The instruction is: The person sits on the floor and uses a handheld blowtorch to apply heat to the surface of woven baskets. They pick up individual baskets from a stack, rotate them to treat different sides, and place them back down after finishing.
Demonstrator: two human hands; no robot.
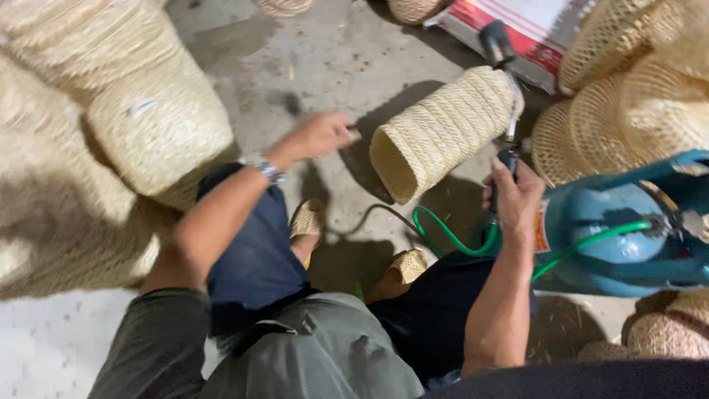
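Your right hand (513, 196) closed round a dark torch handle (505, 164) just below the woven basket (442, 129), pale straw cylinder, tilted, open mouth toward you, above the floor, your left hand (319, 135) loosely curled just beside its rim, grip unclear.

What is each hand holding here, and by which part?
The right hand grips the dark handle of a torch-like tool beside the woven basket. The left hand pinches something thin; what, cannot be told.
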